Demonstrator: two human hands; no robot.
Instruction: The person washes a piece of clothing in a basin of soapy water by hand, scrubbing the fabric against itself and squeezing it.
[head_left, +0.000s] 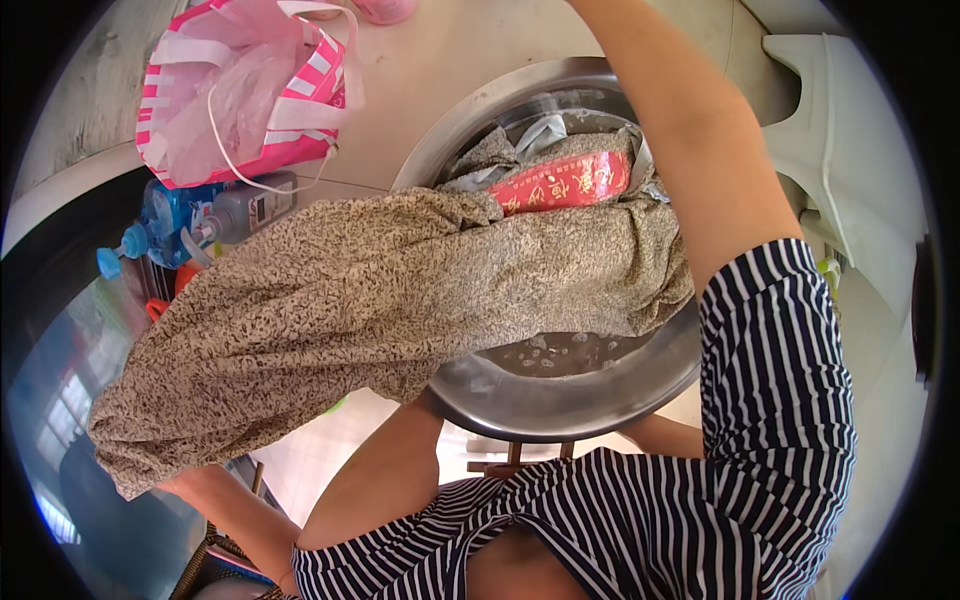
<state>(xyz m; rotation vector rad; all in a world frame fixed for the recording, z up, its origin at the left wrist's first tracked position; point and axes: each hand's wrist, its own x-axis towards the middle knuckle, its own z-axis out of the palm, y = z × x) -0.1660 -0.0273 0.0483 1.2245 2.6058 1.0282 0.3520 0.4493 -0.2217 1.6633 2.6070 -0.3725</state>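
A long piece of beige cloth with dark brown mottling (330, 300) stretches from the lower left into a round metal basin (600, 412). My left forearm (235, 510) reaches beneath its lower left end, where the cloth covers my left hand. Murky water (570, 355) with some bubbles shows inside the basin. Beside the mottled cloth, a red piece with gold lettering (575, 182) and some pale grey cloth (540, 135) lie in the basin. My right arm (690, 120) extends up over the basin's right side, and its hand is beyond the top edge.
A pink and white striped bag (235, 95) holding clear plastic stands at the upper left. Below it are a blue bottle (170, 215) and a grey bottle (250, 208). At the right is a white plastic stool (850, 130). A brown wooden support (515, 458) shows under the basin.
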